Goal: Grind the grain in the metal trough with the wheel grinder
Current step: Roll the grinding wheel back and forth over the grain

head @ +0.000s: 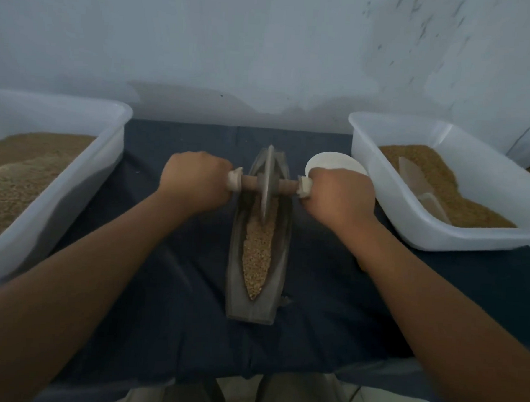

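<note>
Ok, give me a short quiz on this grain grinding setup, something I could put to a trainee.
1. True or false: the left hand and the right hand each grip an end of the handle that runs through the wheel.
2. Fill in the word: the wheel stands toward the ___ end of the trough, as seen from the person.
3. Where does the scoop lie? A: in the trough. B: in the right tub. C: in the left hand.

Key: 1 true; 2 far; 3 B.
</note>
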### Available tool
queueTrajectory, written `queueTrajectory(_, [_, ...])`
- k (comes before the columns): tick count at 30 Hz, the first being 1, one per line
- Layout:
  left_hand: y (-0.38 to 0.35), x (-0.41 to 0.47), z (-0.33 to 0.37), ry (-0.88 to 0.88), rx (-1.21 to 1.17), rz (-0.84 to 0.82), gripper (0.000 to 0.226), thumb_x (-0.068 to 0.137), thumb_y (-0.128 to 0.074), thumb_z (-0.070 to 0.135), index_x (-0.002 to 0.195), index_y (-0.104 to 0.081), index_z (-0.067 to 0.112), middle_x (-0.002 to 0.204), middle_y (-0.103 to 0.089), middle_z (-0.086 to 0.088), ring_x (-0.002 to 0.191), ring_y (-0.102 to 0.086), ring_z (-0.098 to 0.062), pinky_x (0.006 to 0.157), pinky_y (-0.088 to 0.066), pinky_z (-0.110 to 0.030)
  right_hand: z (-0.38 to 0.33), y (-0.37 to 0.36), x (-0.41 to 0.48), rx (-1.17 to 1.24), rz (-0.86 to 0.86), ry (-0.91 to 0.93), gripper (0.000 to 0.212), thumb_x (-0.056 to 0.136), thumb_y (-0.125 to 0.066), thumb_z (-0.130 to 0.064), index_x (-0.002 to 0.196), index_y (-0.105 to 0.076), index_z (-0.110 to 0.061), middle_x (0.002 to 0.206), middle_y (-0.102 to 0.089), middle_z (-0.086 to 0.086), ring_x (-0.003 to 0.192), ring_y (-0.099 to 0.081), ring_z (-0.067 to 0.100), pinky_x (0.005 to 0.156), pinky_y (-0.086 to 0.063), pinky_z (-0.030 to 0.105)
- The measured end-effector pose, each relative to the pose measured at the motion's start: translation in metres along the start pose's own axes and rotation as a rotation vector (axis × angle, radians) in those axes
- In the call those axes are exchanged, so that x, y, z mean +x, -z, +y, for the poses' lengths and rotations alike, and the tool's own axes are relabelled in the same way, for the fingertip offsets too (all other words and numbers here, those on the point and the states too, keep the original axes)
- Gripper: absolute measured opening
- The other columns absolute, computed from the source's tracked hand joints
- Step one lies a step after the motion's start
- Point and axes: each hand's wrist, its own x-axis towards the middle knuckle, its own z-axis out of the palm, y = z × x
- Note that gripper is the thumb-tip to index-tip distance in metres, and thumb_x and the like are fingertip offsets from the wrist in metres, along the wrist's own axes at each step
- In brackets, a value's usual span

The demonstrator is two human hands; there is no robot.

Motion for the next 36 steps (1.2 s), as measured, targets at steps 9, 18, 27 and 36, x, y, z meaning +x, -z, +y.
queueTrajectory(9, [0.011,-0.092,-0.009,-0.16,-0.125,0.184,0.035,0.084,-0.05,0.05,0.063,-0.032,0.029,0.051,-0.036,0.01,0.039,-0.044,-0.025,0.049,-0.03,-0.024,-0.01,0.027,-0.079,-0.048,0.048,0.175,0.042,0.071,-0.076,-0.037,0.068,-0.035,-0.03,0.055,-0.023,-0.014,0.041,-0.035,0.016,0.045,-0.019,0.02])
queueTrajectory(18, [0.011,0.025,0.004,0.021,0.026,-0.068,0.029,0.081,-0.058,0.045,0.063,-0.046,0.025,0.062,-0.045,0.009,0.057,-0.054,-0.024,0.061,-0.043,-0.031,0.007,-0.012,0.017,-0.041,0.036,-0.052,0.035,0.093,-0.061,-0.041,0.066,-0.046,-0.026,0.064,-0.049,-0.007,0.061,-0.056,0.022,0.054,-0.027,0.029])
queueTrajectory(27, [0.029,-0.083,-0.005,-0.205,0.049,0.131,0.044,0.073,-0.065,0.045,0.064,-0.025,0.031,0.051,-0.025,0.012,0.04,-0.026,-0.018,0.05,-0.014,-0.019,-0.004,0.017,-0.087,0.044,0.096,0.102,0.03,0.08,-0.055,-0.052,0.068,-0.035,-0.032,0.053,-0.027,-0.013,0.043,-0.038,0.016,0.044,-0.023,0.022])
queueTrajectory(36, [-0.005,0.0,0.0,0.029,-0.01,0.017,0.035,0.088,-0.052,0.048,0.063,-0.044,0.024,0.059,-0.048,0.008,0.056,-0.056,-0.027,0.057,-0.04,-0.03,0.001,0.001,0.004,-0.011,0.019,0.039,0.038,0.098,-0.059,-0.043,0.07,-0.039,-0.027,0.066,-0.044,-0.007,0.061,-0.051,0.018,0.059,-0.041,0.034])
